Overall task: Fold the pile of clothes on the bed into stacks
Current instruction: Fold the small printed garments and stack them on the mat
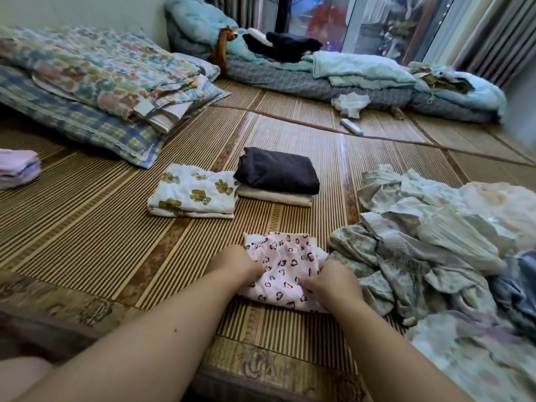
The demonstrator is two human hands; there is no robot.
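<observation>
A small pink garment with dark heart prints (287, 256) lies on the bamboo mat (87, 227) just in front of me. My left hand (236, 264) grips its left side and my right hand (330, 281) grips its lower right part, fingers curled into the cloth. Beyond it sit two folded stacks: a white piece with yellow bear prints (193, 192) and a dark grey piece on a cream one (278, 172). The unfolded pile of pale green and floral clothes (435, 250) spreads to my right.
Folded floral quilts and a checked pillow (95, 79) lie at the back left, with a pink folded stack (17, 168) at the left edge. Teal bedding (362, 71) lines the far side. A white remote (351, 126) and a white cloth (351, 103) lie on the mat.
</observation>
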